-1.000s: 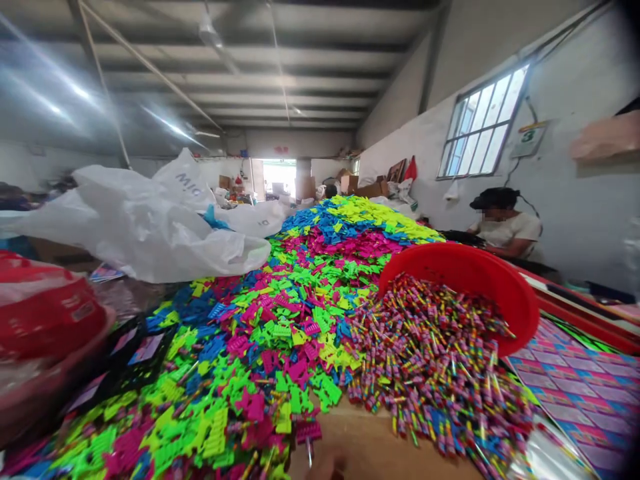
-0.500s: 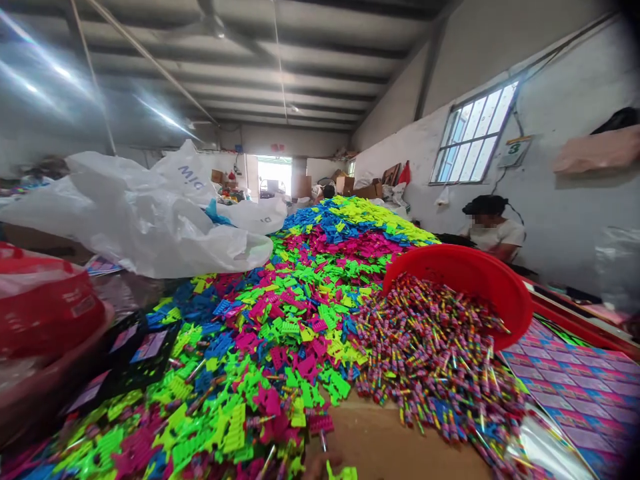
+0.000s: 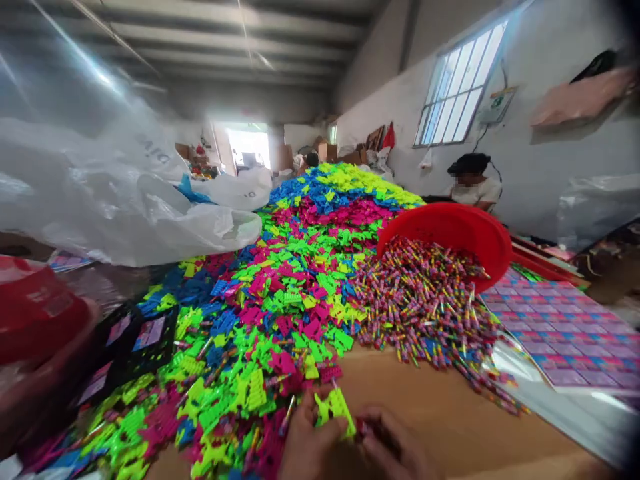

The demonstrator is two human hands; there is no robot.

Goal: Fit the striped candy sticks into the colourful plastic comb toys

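At the bottom middle, my left hand is closed on a flat yellow-green plastic piece with ridges and cut-out shapes. To its right, my right hand pinches a small reddish piece against the near end of the yellow-green one; fingers hide most of it. Past my hands spreads a big heap of similar plastic pieces in green, pink, blue and yellow. Small multicoloured sticks spill out of a tipped red tub on the right.
Brown cardboard lies under my hands. Printed card sheets are at the right. A large white plastic bag, a black basket and a red bag stand left. Another person sits beyond the tub.
My view has tilted down and shifted right. Both hands now show together at the yellow-green piece; before, only a few blurred fingers showed near it at the bottom edge.
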